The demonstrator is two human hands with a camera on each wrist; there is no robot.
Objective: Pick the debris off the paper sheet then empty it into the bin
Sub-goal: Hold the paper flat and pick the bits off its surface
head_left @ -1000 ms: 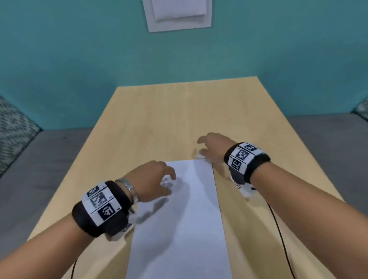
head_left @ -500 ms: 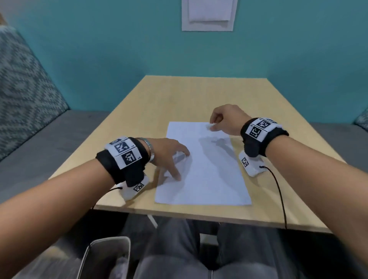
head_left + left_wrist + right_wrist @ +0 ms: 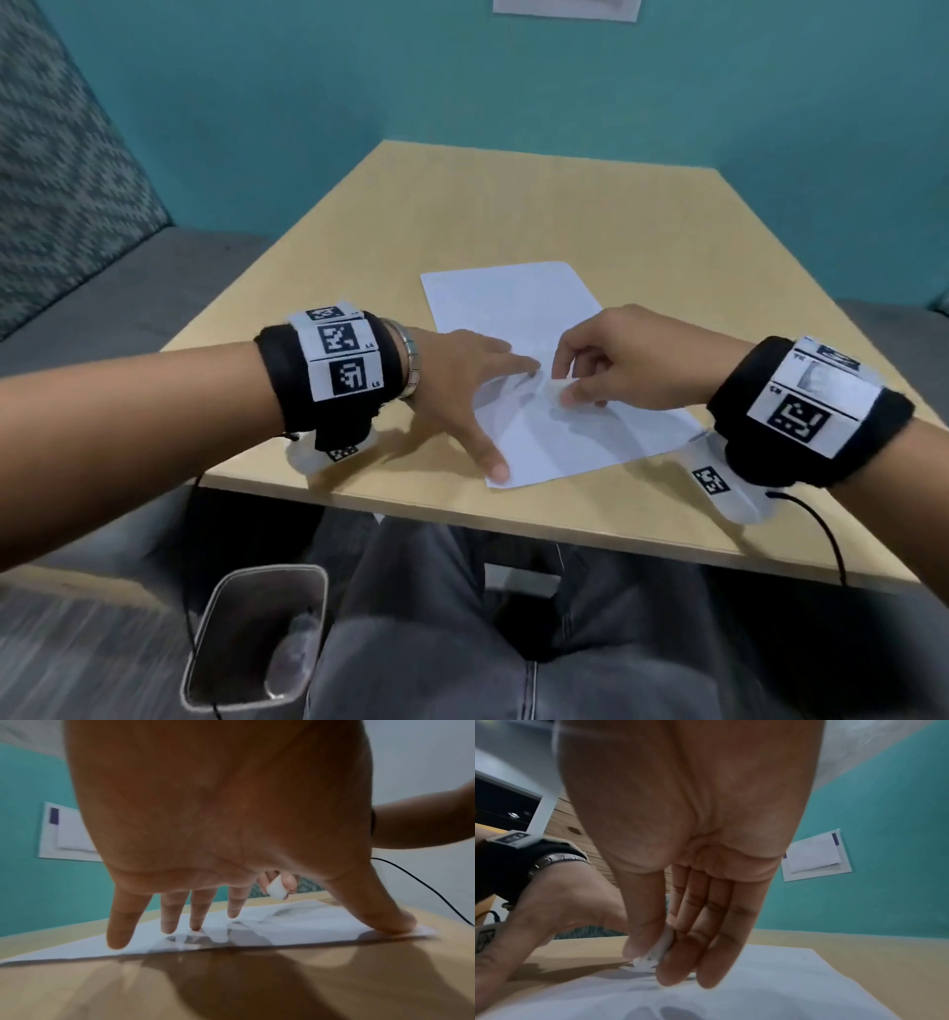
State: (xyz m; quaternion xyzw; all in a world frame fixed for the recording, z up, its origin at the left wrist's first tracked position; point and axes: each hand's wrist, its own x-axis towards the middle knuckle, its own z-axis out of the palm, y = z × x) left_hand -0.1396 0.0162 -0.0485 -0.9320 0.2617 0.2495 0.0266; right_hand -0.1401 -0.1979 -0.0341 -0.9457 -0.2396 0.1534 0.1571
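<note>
Nearest me, on the floor at my left knee, the bin [image 3: 241, 637] stands mouth up below the near table edge; I judge it is there so a short drop reaches it.

On the table [image 3: 539, 205] the paper sheet [image 3: 513, 303] lies flat, skewed, its near corner close to the table's near edge. My left hand [image 3: 457, 380] is spread on the sheet's near left part, fingers straight and fanned, grasping nothing; the thumb [image 3: 385, 914] presses the near corner and the fingertips [image 3: 169, 923] come down on the left edge. Finding: this hand holds the sheet from sliding.

Just beyond, over the middle of the sheet, my right hand [image 3: 631, 360] comes in from the right, palm down, fingers pointing down. Thumb and forefinger pinch a small white scrap [image 3: 654, 953], the debris. It is in my grip just above the paper; whether its lower end touches the sheet I cannot tell.

The far half of the sheet shows no other scrap.

Judgement: picking is in hand; emptying into the bin is not yet done.
</note>
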